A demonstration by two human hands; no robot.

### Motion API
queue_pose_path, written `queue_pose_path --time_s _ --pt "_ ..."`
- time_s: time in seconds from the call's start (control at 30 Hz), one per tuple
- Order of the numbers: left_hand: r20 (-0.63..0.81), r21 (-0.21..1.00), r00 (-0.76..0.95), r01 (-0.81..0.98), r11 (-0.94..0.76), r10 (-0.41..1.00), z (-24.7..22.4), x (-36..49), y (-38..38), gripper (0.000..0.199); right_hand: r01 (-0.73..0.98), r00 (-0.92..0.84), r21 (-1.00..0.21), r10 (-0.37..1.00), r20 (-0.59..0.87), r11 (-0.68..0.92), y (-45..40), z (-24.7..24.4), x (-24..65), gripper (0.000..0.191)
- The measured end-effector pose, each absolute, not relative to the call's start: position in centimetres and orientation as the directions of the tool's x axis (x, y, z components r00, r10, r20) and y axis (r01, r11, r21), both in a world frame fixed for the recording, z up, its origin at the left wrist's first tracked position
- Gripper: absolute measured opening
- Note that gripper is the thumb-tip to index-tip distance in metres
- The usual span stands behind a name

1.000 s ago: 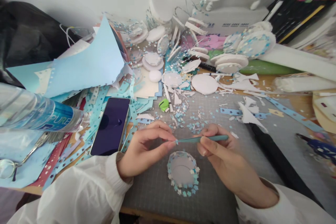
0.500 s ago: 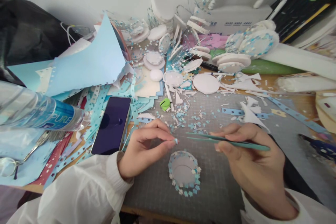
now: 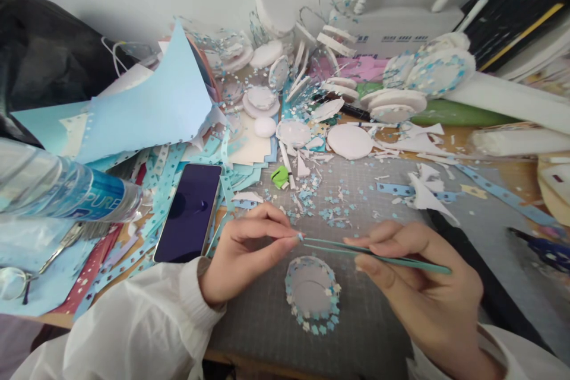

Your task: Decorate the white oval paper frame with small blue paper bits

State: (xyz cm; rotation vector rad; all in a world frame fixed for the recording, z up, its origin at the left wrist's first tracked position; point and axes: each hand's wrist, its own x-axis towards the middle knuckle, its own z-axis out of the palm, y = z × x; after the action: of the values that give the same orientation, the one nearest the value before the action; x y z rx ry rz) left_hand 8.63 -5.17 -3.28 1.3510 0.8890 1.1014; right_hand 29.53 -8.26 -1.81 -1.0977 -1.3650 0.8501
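Observation:
My left hand [image 3: 247, 252] pinches a tiny pale blue paper flower [image 3: 300, 237] between thumb and forefinger. My right hand [image 3: 423, 285] holds teal tweezers [image 3: 378, 255], their tips reaching left to the flower at my left fingertips. Just below both hands, a round ring [image 3: 312, 294] covered with small blue and white paper flowers stands on the grey cutting mat [image 3: 267, 326].
A dark phone [image 3: 189, 212] lies left of my hand among punched blue paper strips. A water bottle [image 3: 62, 187] lies at the far left. Loose paper flowers [image 3: 332, 214], white foam discs [image 3: 350, 141] and scraps crowd the back. Pens [image 3: 512, 18] stand at the upper right.
My right hand first pulled the tweezers away to the right, then brought their tips back left to the flower held by my left fingers. The left hand stayed in place.

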Motion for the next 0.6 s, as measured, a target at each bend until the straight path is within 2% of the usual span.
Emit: queue_pose_path --time_s 0.27,0.6 --pt "0.108 0.994 0.316 -0.036 -0.102 0.943 -3.24 8.51 -5.19 0.018 0.128 0.048 -0.945 0.95 0.309 0.301 -8.38 -2.0 29.56 0.018" --pt "0.176 0.98 0.33 0.028 -0.196 0.927 -3.35 8.41 -5.11 0.016 0.128 0.037 -0.943 0.949 0.313 0.306 -8.37 -1.95 29.68 0.017"
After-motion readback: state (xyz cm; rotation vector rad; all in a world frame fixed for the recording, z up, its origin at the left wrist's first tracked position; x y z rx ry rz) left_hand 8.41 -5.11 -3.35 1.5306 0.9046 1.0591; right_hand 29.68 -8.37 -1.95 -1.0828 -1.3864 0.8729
